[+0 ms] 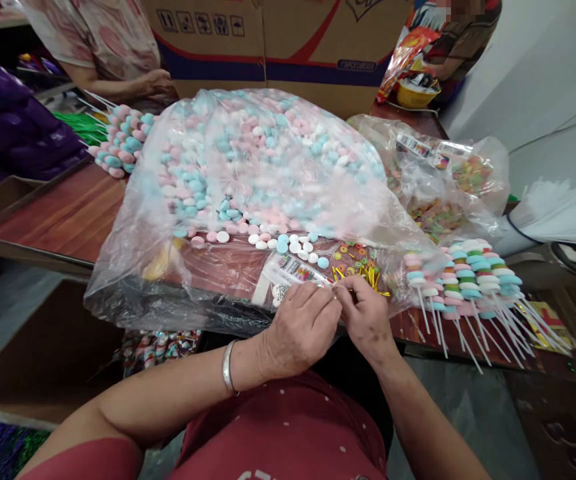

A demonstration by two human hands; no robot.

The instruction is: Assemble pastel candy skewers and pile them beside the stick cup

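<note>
My left hand (304, 328) is closed, its fingers bunched over the end of a small clear printed plastic bag (295, 268) with a barcode label. Pale candies show in part through the film beside the knuckles. Fingertips touching the left's, my right hand (367, 319) is closed in a pinch; what lies between its thumb and finger is hidden. Just beyond the right hand are gold twist ties (374, 279) and small ring-shaped gummies (351, 255). Loose pink, white and blue candies (295, 245) lie past the bag.
A big clear sack of pastel candies (268, 153) covers the table's middle. Candy skewers (468, 273) lie at right, more skewers (123, 140) at far left. White sticks (563, 210) stand in a container. A cardboard box (288, 53) is behind; two other people are at work beyond.
</note>
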